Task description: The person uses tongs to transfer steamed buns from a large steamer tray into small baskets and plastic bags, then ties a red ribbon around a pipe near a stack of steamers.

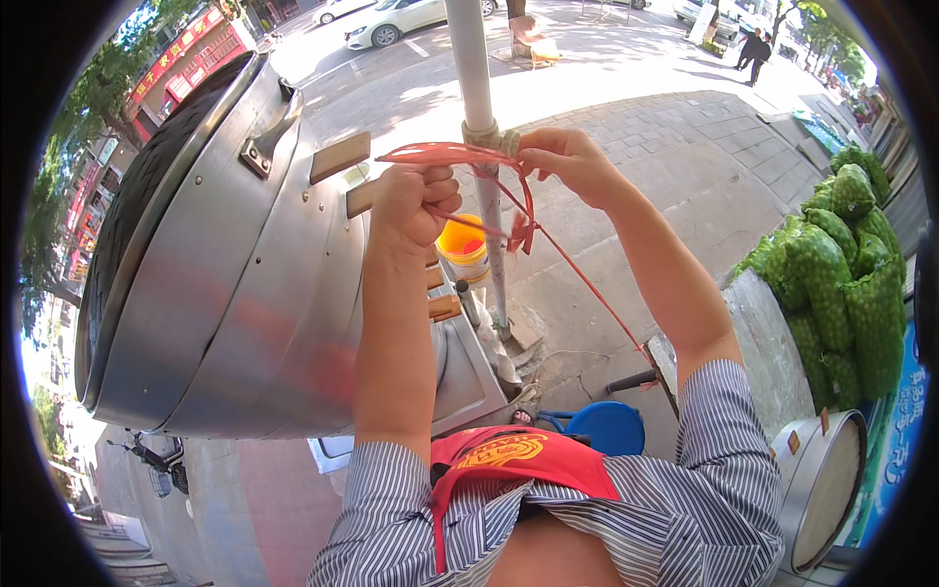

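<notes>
My left hand (419,202) is a fist closed on a red plastic string (447,152), beside the wooden blocks of a large round metal steamer (242,293). My right hand (554,161) pinches the string close to a white metal pole (477,81), near a pale wrapping around it. A strand hangs from there to a knot (522,233) with loose ends. From the knot the string runs taut down to the corner of a grey slab-topped table (766,337). Whether the string goes around the pole is unclear.
Behind the pole's lower part stands a yellow bucket (463,246). A blue stool (607,428) is below, near the table. Green net sacks of produce (836,271) are piled at the right, above a round metal steamer tier (821,491). Two people (754,55) are far off on the pavement.
</notes>
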